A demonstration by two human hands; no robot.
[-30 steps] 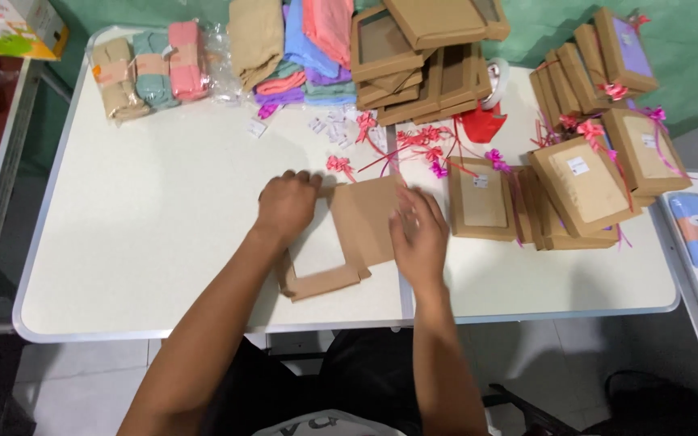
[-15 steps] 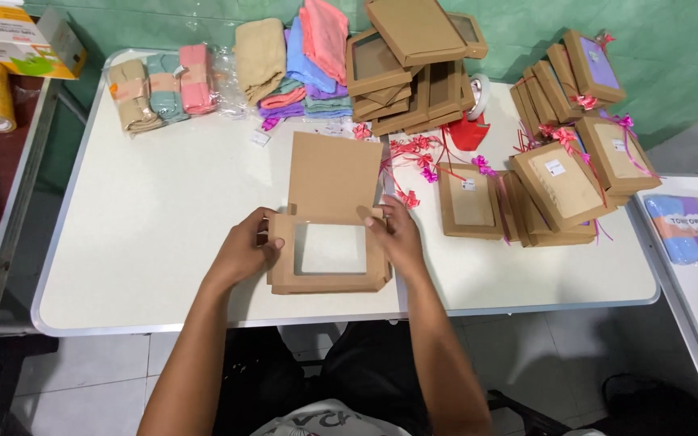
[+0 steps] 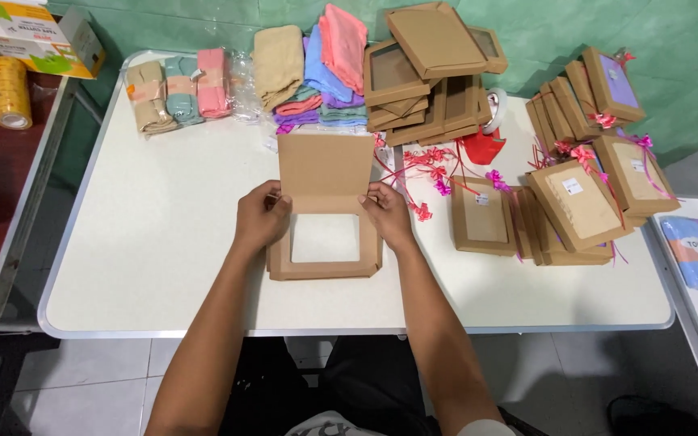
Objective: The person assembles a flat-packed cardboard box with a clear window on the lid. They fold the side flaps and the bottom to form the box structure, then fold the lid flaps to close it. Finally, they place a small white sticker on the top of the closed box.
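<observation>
Head view — a brown cardboard box stands half-folded between both hands at table centre.

A second ago the cardboard lay flat and skewed under the palms; now it sits square, its window frame flat on the white table and a plain flap raised at 12 o'clock — the box is taking shape. The left hand pinches the fold at 9 o'clock of the box, the right hand at 3 o'clock; both are closed on cardboard, set apart. At 12 o'clock lie folded towels and a stack of empty boxes. At 2 to 3 o'clock, finished boxes with pink ribbons and small white labels. At 10 o'clock, a yellow-and-white carton and tape roll.
</observation>
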